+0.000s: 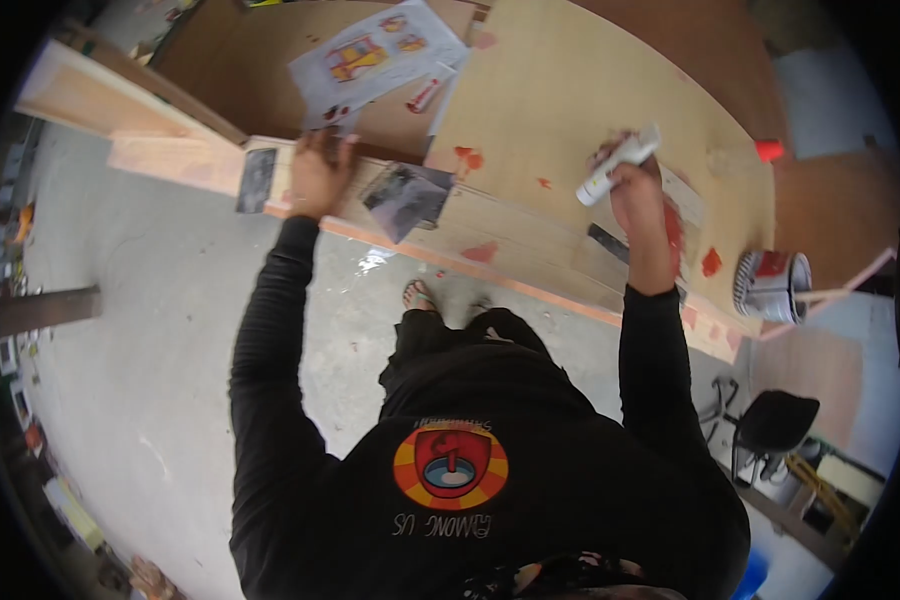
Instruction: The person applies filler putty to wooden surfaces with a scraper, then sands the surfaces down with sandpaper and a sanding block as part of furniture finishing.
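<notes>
My right hand (642, 200) is closed around a white tube (597, 187), held tilted above the pale wooden board (530, 110). The tube's label is too blurred to read. Below that hand lie a flat piece with red smears (674, 235) and a dark strip (608, 243), partly hidden by my wrist. My left hand (320, 178) rests on the wooden frame's near edge with its fingers spread and nothing in them. On either side of it lie a dark sheet (256, 182) and a larger grey sheet (408, 202), which look like sandpaper.
Printed papers (355, 60) and a red-and-white tube (425, 93) lie in the recessed panel. To the right are a paint-stained can (782, 285) and a red cap (768, 150). Red-orange patches (467, 158) mark the board. A black chair (778, 420) stands at the lower right.
</notes>
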